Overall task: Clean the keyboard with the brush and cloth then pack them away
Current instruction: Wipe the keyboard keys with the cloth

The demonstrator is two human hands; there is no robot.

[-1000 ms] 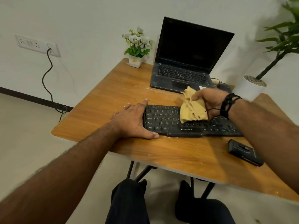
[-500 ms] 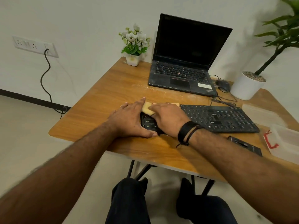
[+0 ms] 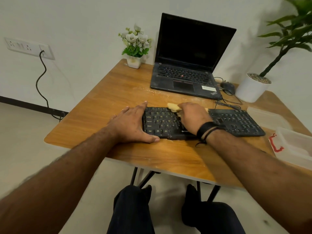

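A black keyboard (image 3: 236,120) lies across the middle of the wooden table (image 3: 177,156). My left hand (image 3: 133,124) rests flat at its left end, fingers straight and thumb along the front edge. My right hand (image 3: 192,115) sits on the middle keys with its fingers curled over a yellow cloth (image 3: 173,106), which peeks out past the fingertips. The brush is hidden from view.
An open black laptop (image 3: 185,78) stands behind the keyboard, with a mouse (image 3: 228,86) and cables to its right. At the back are a small flower pot (image 3: 134,61) and a white planter (image 3: 251,88). A clear plastic box (image 3: 297,146) with a red clip and its lid (image 3: 265,114) sit at the right edge.
My right hand swept the cloth from the keyboard's middle to its left end, then back toward the middle. My left hand stayed at the left end.
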